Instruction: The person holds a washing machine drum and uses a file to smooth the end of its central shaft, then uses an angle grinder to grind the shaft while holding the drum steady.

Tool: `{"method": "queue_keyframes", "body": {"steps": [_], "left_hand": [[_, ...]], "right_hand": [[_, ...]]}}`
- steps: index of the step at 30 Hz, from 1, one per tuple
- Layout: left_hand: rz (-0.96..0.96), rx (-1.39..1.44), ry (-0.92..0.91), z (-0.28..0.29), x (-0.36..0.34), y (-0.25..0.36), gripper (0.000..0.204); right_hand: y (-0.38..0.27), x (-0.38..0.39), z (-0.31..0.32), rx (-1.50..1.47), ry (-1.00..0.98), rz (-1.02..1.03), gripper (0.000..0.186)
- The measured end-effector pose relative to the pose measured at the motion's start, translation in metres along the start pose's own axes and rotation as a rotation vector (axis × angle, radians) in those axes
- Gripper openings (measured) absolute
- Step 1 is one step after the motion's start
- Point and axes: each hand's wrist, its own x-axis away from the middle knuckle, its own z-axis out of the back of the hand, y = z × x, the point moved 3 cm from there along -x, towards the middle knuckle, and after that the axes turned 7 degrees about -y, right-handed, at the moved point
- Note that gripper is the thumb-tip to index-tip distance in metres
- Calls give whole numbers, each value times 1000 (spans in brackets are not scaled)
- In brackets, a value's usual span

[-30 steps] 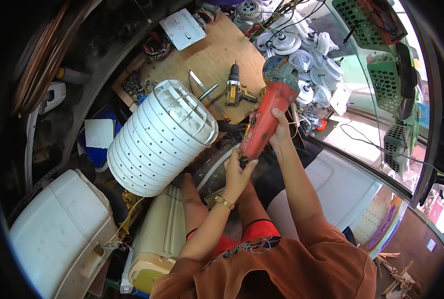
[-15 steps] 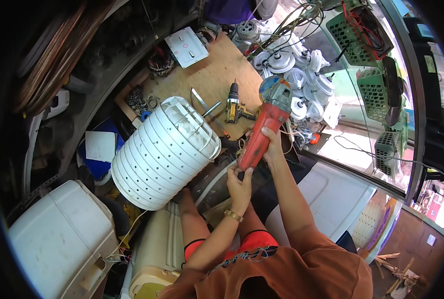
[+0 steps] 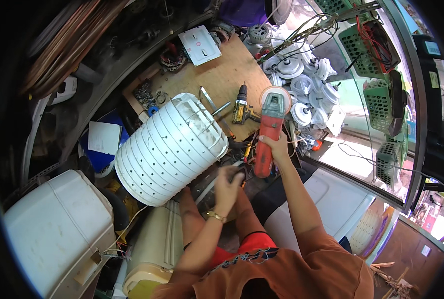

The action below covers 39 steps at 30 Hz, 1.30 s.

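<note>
My right hand [image 3: 275, 145] grips the red body of an angle grinder [image 3: 266, 144]. The grinder's grey head points away from me, and its round disc [image 3: 281, 93] shows as a pale ring with a reddish rim. My left hand [image 3: 226, 187], smeared by motion, is closed near a small dark piece at its fingertips that I cannot make out; it is apart from the grinder. To the left lies a white perforated drum [image 3: 167, 149], tilted, with a metal shaft sticking out of its far end. A yellow-and-black cordless drill [image 3: 241, 105] rests on the wooden board [image 3: 222, 74] beyond.
White plastic pulley-like parts [image 3: 301, 89] crowd the right of the board, beside a glass-sided case with green baskets [image 3: 379, 102]. At lower left stand a large white tub [image 3: 57, 224] and a cream casing [image 3: 157, 244]. A white panel [image 3: 326, 204] lies right of my legs.
My left hand has come off the grinder's rear end and moved left and down. The grinder has turned more upright in my right hand, and its coloured disc now looks evenly pale.
</note>
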Motion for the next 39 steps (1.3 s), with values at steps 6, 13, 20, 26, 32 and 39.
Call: {"method": "queue_keyframes", "body": {"steps": [6,13,20,26,32,39], "left_hand": [[317,-643,1172,251,7,-8,86],[65,50,822,323,15,-40,82],[-22,-64,788,275,14,-4,78],[-50,-148,785,267,16,5,81],[-30,-189,777,261,19,0,78],[-105,-123,767,257,25,-11,78]], "right_hand": [[17,-7,19,745,-21,155,74],[33,-16,-18,981,-83,119,76],[49,-30,-7,1144,-79,100,78],[52,-28,-9,1192,-82,75,77],[66,-25,2,1260,-36,81,79],[85,-22,-2,1200,-41,12,80]]}}
